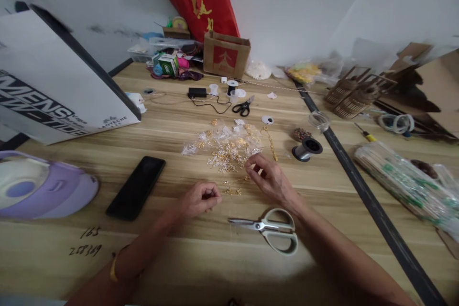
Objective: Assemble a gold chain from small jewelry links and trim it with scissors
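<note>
My left hand point(201, 198) rests low over the wood table with its fingers curled and the tips pressed together. Whatever it pinches is too small to make out. My right hand point(268, 178) hovers by the right edge of a pile of small gold and clear beads point(227, 157), thumb and fingers closed together; any tiny piece in them cannot be seen. Between the hands lie a short gold chain point(234, 181) and a few loose gold pieces point(233, 191). Close below the right hand are white-handled scissors point(267, 227), blades pointing left. A longer gold chain point(270, 143) lies beyond that hand.
A black phone point(136, 189) and a purple visor point(60, 191) lie at left, below a big white box point(64, 76). A wire spool point(307, 149) stands right of the beads. Black scissors point(244, 106) and a paper bag point(226, 55) are farther back.
</note>
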Motion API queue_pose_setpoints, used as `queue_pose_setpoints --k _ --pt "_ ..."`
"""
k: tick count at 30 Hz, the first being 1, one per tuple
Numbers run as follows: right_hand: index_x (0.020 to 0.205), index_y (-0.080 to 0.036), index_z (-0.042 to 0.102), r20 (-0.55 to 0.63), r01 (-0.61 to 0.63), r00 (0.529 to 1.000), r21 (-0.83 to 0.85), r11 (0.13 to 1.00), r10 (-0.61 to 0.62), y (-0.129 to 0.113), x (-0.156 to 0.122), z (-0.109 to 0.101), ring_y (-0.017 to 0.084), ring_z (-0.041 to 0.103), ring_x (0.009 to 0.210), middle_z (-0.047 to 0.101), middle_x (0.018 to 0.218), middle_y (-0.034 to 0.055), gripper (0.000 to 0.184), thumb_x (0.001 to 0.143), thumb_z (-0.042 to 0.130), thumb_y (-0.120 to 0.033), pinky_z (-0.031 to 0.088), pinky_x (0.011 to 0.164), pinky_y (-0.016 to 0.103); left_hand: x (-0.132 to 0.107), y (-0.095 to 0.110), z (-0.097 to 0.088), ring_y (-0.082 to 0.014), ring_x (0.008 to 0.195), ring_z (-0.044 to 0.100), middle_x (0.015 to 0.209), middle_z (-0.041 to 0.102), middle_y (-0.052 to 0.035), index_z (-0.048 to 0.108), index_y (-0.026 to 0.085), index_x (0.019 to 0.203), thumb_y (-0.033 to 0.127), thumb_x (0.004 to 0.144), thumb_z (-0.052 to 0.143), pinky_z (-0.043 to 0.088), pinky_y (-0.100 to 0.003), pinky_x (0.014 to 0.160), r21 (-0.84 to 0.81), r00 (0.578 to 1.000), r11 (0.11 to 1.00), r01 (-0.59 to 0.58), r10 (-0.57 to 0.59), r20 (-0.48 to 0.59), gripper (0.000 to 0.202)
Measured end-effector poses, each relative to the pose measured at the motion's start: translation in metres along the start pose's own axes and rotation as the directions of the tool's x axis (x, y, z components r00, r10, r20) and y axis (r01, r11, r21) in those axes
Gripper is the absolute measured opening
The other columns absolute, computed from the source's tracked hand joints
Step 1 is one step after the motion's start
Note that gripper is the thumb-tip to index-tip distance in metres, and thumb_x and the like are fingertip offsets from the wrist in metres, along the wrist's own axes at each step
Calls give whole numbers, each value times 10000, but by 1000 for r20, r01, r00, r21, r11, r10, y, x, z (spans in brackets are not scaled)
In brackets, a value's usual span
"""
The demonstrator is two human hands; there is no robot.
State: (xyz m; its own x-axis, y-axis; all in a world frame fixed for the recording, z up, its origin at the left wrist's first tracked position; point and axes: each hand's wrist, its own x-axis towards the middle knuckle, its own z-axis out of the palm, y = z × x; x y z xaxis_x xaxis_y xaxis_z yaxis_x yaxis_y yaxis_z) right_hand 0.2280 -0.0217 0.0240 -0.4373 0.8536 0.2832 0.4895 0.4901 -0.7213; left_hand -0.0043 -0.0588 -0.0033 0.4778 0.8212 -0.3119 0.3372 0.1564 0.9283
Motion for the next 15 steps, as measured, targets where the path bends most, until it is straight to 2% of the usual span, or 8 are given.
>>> queue_pose_setpoints --k 4,9,15 --pt "870 -171 581 112 17 994 -147 989 0 7 0 -4 96 554 642 590 890 39 87 858 498 -148 403 585 203 -3 6 -8 -78 493 450 544 493 38 529 138 683 274 740 544 357 -189 485 100 1000 995 -2 1 8 148" --pt "855 -172 592 262 56 965 -298 953 25 6 -2 2 104 545 649 595 851 26 92 846 515 -124 363 601 206 -6 9 -17 -79 507 424 546 480 41 536 132 679 232 742 519 336 -189 498 231 1000 973 -9 10 -3 119" --pt "848 -177 594 354 86 934 -351 933 47 2 -4 10 108 550 683 591 846 24 89 865 510 -152 328 593 200 -8 2 -26 -82 556 426 592 500 36 565 134 691 196 744 523 319 -183 519 355 998 934 -40 53 -27 91"
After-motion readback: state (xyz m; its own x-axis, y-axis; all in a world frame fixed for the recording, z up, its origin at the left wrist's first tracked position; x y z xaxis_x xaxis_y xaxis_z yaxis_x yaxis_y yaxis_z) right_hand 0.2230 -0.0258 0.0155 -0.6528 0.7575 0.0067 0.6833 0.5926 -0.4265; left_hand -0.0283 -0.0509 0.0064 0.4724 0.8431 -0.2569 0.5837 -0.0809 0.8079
